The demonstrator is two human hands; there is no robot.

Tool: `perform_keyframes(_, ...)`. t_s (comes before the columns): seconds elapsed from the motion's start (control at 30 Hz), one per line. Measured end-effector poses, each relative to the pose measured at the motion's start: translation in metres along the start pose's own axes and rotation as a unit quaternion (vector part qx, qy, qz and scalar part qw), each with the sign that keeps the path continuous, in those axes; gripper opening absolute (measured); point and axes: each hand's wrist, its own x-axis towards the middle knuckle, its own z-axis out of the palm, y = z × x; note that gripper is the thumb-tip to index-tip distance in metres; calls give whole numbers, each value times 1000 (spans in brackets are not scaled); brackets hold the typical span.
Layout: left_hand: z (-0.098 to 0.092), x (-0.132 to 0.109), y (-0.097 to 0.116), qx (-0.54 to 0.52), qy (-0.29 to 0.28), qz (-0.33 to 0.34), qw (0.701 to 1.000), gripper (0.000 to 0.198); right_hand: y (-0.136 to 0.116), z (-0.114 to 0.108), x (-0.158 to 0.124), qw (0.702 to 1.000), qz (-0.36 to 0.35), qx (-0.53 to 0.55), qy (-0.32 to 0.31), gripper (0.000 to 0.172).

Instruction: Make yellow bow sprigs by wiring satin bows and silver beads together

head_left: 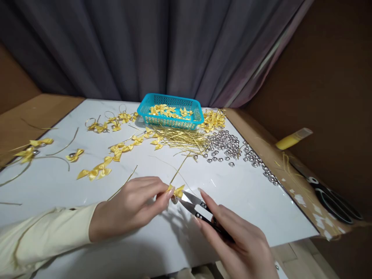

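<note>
Left hand [130, 207]: grip narrow, thumb and fingertips pinched on a yellow bow [178, 190], held just above the worktop [247, 201] near its front edge. A gold wire [180, 168] runs from the bow up and away. A small silver bead sits under the bow.

Right hand [238, 244]: grip closed round the snips [194, 205]; blades slightly parted, tips right beside the bow.

Open room: bare white surface to the right of both hands as far as the right edge, and between the hands and the wire pile [183, 137].

Far side crowded: blue basket [168, 123], silver beads [223, 143] trailing along the right edge, loose bows [95, 170] to the left. Black scissors [331, 199] lie off the worktop, right.
</note>
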Motion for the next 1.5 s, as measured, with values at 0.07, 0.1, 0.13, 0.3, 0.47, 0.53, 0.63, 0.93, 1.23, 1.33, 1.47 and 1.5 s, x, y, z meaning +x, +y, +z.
perform_keyframes(0.07,0,0,0,-1,3,-2,1000,19,1,2,-1,1000,-11,-8,11,43)
perform_keyframes(0.1,0,0,1,-1,4,0,1000,18,1,3,-2,1000,-13,-12,17,43)
perform_keyframes(0.13,0,1,1,1,5,3,1000,18,1,4,-3,1000,-14,-15,21,43)
perform_keyframes(0.3,0,1,2,24,5,16,1000,20,1,8,-3,1000,-14,-15,16,41)
perform_keyframes(0.47,1,2,2,39,6,24,999,22,2,12,-2,999,-25,-10,37,40)
perform_keyframes(0.53,2,2,2,39,8,29,999,22,2,12,-2,999,-24,-16,35,39)
perform_keyframes(0.63,2,3,2,37,9,33,999,21,1,9,-2,999,-17,-24,14,38)
perform_keyframes(0.93,3,0,-1,44,-8,46,998,19,1,12,-2,999,-33,-31,11,38)
perform_keyframes(1.23,4,0,-1,48,0,73,996,20,13,33,2,977,-109,-167,74,43)
perform_keyframes(1.33,5,0,0,47,1,86,995,19,13,38,4,972,-127,-182,79,35)
perform_keyframes(1.47,6,-1,0,29,-7,66,997,22,9,39,7,975,-119,-164,88,28)
perform_keyframes(1.5,5,-1,0,18,-8,49,999,22,9,38,8,977,-114,-155,93,28)
